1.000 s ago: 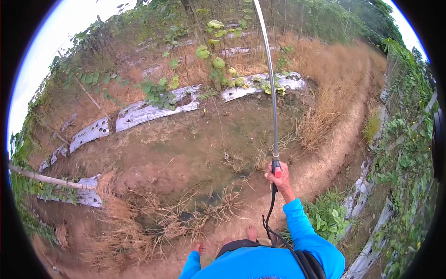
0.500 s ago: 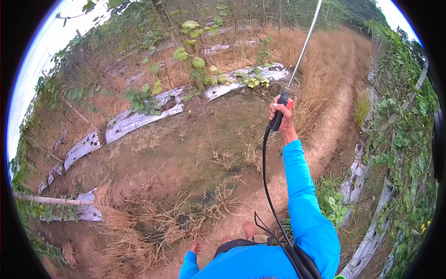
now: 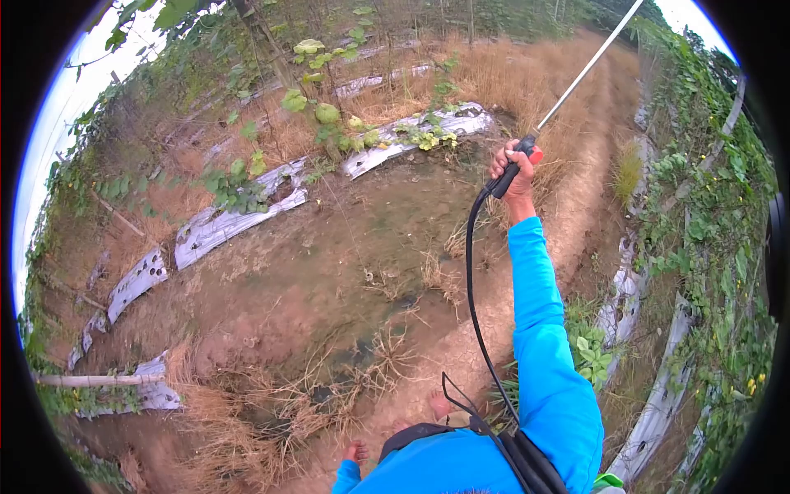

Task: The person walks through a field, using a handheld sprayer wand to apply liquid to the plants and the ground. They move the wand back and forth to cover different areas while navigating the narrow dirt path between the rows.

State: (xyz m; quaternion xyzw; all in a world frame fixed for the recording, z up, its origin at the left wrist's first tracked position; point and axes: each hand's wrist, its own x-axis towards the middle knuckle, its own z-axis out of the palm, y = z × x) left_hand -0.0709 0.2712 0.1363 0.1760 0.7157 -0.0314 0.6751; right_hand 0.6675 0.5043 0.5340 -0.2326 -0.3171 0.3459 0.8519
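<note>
My right hand (image 3: 517, 183) is wrapped round the black handle (image 3: 504, 181) of a spray wand, with a red part showing by the thumb. From the handle a long metal lance (image 3: 586, 71) slants up and to the right, and its far tip lies outside the view. A black hose (image 3: 471, 280) runs from the handle's lower end back down beside my blue sleeve (image 3: 539, 305). Low by my body hangs my left hand (image 3: 356, 451), small in view, its fingers loosely apart with nothing visible in them.
A dirt path (image 3: 580, 189) leads ahead between dry grass (image 3: 527, 82) and a leafy trellis (image 3: 708, 214) on the right. Beds under silvery plastic sheeting (image 3: 234, 226) curve across the left. A wooden pole (image 3: 99, 380) juts in there. Dry stalks (image 3: 255, 412) lie near my feet.
My right hand has shifted slightly right and up in view. The lance now leans further to the right. My left hand sits a little lower and further right, and the surroundings have slid slightly left.
</note>
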